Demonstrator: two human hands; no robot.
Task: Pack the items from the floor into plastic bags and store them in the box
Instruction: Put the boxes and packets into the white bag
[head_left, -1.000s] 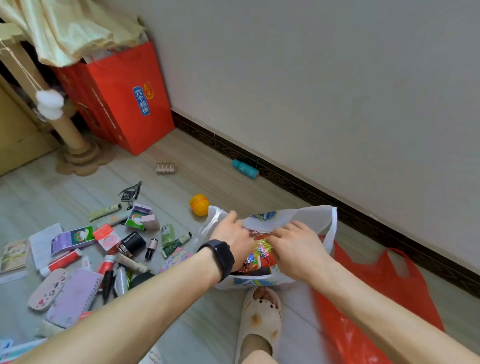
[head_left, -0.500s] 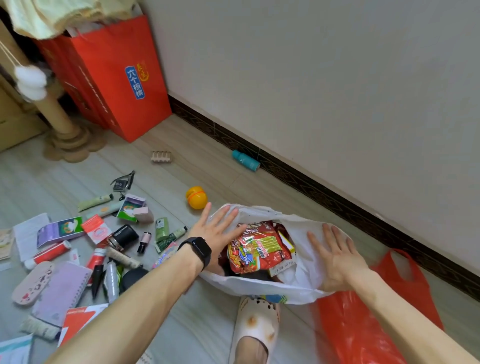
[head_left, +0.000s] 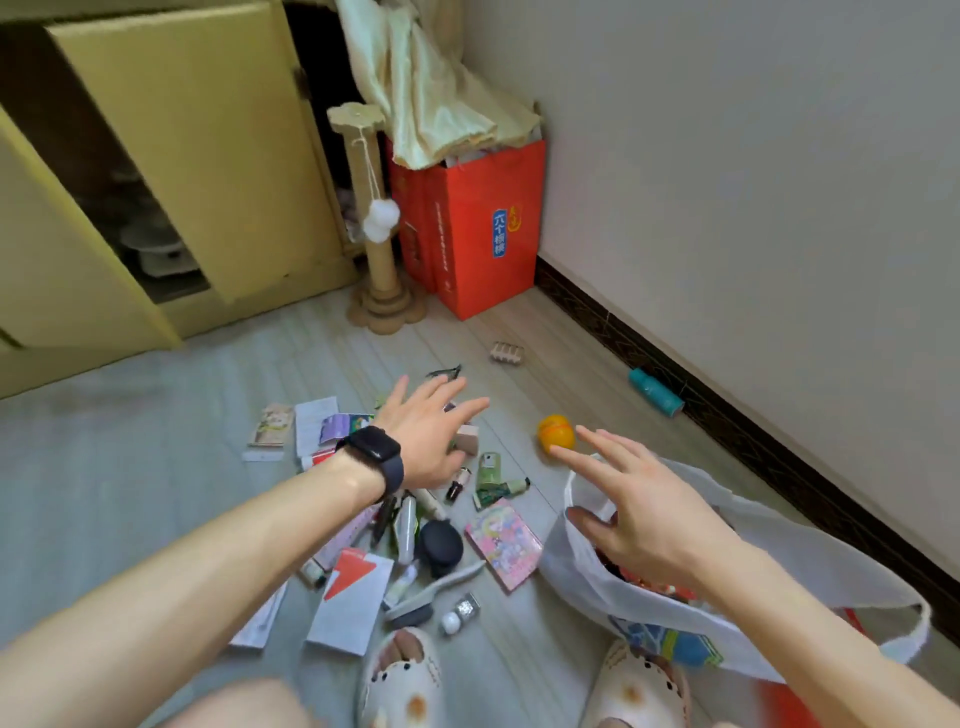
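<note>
A white plastic bag (head_left: 737, 587) lies open on the floor at the right, with snack packets inside. My right hand (head_left: 639, 509) hovers above its mouth, fingers spread, holding nothing. My left hand (head_left: 428, 434), with a black watch on the wrist, is stretched out over a scatter of small items (head_left: 415, 519): tubes, bottles, cards, a pink booklet (head_left: 504, 543) and a black round case (head_left: 440, 545). Its fingers are straight and empty. An orange ball (head_left: 556, 432) sits on the floor between my hands.
A red gift bag (head_left: 478, 228) stands by the wall with cloth draped over it, next to a cardboard scratching post (head_left: 376, 228). A teal bottle (head_left: 655, 392) lies at the skirting. Yellow cupboard doors (head_left: 171, 135) stand open at the left. My slippered feet (head_left: 400, 675) are below.
Both hands have left the white bag; my left hand has swung left over the scattered items and my right hand has lifted above the bag. My head has turned left and up.
</note>
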